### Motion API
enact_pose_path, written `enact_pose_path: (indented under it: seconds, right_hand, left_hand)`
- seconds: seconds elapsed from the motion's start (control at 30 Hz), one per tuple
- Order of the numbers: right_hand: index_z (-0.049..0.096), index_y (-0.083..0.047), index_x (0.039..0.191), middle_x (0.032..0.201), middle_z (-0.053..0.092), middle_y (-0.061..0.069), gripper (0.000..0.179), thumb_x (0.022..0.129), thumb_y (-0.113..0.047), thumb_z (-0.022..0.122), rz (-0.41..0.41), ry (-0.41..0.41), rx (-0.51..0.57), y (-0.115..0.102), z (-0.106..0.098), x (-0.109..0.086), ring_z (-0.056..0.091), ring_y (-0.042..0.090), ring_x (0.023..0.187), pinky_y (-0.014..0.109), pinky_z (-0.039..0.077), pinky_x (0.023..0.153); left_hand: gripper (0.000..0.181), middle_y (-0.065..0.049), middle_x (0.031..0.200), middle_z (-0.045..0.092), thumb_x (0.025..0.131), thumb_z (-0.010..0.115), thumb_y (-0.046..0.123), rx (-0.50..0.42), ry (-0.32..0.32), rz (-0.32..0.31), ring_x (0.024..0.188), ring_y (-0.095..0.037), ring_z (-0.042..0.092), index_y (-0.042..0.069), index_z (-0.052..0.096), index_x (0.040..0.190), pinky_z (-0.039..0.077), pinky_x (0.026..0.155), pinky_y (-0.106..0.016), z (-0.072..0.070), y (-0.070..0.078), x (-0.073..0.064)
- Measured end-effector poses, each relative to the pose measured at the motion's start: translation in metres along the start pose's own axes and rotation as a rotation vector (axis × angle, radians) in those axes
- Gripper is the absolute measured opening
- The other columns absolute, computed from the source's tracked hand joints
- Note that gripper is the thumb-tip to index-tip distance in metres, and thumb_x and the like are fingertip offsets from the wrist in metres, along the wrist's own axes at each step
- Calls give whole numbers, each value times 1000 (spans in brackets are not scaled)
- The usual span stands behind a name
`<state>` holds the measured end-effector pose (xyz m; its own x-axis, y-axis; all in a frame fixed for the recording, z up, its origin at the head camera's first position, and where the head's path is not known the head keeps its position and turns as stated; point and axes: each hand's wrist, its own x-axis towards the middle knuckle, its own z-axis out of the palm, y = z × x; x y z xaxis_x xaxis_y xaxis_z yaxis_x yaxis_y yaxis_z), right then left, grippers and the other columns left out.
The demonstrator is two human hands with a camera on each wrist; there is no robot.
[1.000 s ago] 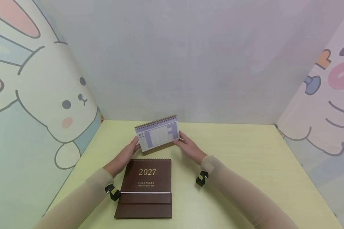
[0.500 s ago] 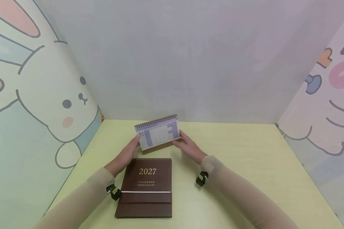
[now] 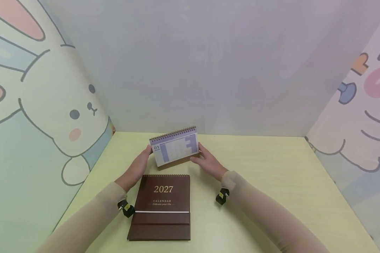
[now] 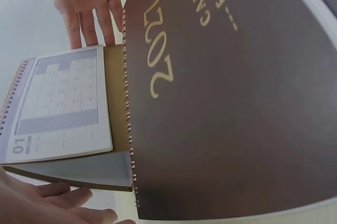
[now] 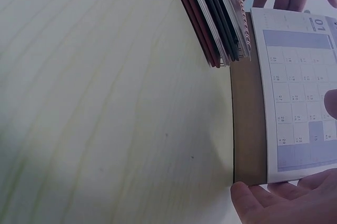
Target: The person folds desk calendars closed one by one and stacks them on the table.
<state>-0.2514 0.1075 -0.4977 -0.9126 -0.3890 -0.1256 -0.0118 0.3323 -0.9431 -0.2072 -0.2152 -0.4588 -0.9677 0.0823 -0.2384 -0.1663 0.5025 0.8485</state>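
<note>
A small desk calendar (image 3: 176, 147) with lavender-and-white pages, marked 01, stands as a tent on its brown base, slightly turned, near the back of the table. My left hand (image 3: 137, 167) is at its left side, fingers loosely extended along the open end of the stand in the left wrist view. At the right side is my right hand (image 3: 209, 163), with straight fingers beside the edge and the thumb near the lower corner. In front lies a larger dark brown calendar (image 3: 163, 195) with gold "2027" lettering and a spiral top, its front flap toward me.
The pale yellow wooden table (image 3: 266, 175) extends to the right of both calendars. A plain light wall (image 3: 209, 70) rises behind it. Side panels carry a cartoon rabbit (image 3: 60, 105) on the left and a pink-nosed character (image 3: 364, 116) on the right.
My left hand has eased a little to the left, away from the small calendar's edge. The right thumb has shifted slightly off its lower corner. Both calendars keep nearly the same place.
</note>
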Motion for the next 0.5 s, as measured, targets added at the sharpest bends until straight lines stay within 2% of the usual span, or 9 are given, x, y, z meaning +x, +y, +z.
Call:
enact_pose_path:
  seconds: [0.2,0.5]
  right_hand:
    - [8,-10,191,201,13,16,98,118,-33,69,11,2,-12,0,-1,-1,25,49,184,70,23,149]
    - [8,-10,191,201,12,17,98,118,-32,69,6,-12,-21,-2,-1,-1,23,49,185,70,21,150]
  left_hand:
    - [102,-17,200,16,119,6,80,6,-9,25,188,-44,9,9,19,190,7,153,-67,-3,0,1]
    - [101,-17,201,15,119,7,80,-18,-40,26,187,-48,14,10,16,191,11,153,-67,-6,1,1]
